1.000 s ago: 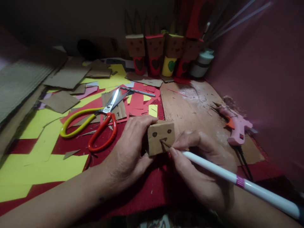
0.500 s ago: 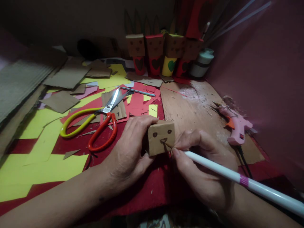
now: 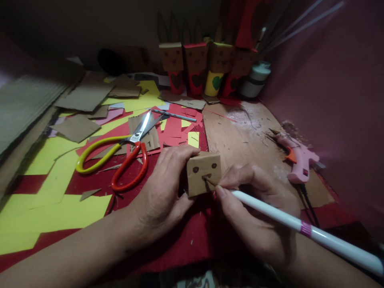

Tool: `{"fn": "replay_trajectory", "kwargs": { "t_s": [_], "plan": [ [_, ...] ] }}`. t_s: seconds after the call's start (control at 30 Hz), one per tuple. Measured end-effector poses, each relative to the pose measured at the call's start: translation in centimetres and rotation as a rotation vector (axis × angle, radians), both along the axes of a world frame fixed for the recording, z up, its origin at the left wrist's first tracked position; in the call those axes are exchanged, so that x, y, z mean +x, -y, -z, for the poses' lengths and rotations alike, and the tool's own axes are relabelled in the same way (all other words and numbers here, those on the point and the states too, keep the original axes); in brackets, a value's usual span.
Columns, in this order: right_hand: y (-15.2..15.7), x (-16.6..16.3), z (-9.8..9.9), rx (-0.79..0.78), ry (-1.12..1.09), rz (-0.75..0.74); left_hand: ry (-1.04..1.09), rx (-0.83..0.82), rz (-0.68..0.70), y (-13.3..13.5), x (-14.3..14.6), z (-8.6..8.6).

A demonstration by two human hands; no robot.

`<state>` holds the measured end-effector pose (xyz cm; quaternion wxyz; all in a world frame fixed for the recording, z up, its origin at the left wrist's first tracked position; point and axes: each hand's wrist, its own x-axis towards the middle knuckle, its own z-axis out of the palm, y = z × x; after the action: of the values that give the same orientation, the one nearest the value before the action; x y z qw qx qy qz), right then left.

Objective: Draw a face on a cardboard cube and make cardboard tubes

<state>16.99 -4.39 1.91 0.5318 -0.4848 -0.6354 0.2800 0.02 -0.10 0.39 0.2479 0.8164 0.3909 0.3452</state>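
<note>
My left hand is closed around the left side of a small brown cardboard box, its front turned toward me. Two dark round eyes and a dark nose are marked on that face. In my right hand is a slim white paintbrush with a purple band, pinched close to its bristles. The dark tip touches the box just under the nose. The fingers of my left hand behind the box are hidden.
Scissors with yellow and red handles lie left of the box among paper and cardboard scraps. A pink glue gun lies right on the wooden board. Several cardboard-headed figures and a white jar stand at the back.
The brush and my right fingers have shifted very slightly left, with the tip still against the box face. The box and my left hand look the same.
</note>
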Motion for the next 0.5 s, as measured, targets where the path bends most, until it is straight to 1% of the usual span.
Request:
{"fn": "replay_trajectory", "kwargs": {
  "t_s": [0.17,0.33,0.5],
  "plan": [
    [0.03,0.05,0.16,-0.002,0.009,-0.010,-0.001,-0.010,-0.004,0.03,-0.08,0.02],
    [-0.07,0.18,-0.03,-0.004,0.036,0.013,-0.011,0.007,-0.004,-0.01,-0.08,0.02],
    [-0.17,0.15,-0.08,-0.015,0.013,0.011,-0.008,0.012,-0.010,-0.02,-0.04,0.07]
  ]
}}
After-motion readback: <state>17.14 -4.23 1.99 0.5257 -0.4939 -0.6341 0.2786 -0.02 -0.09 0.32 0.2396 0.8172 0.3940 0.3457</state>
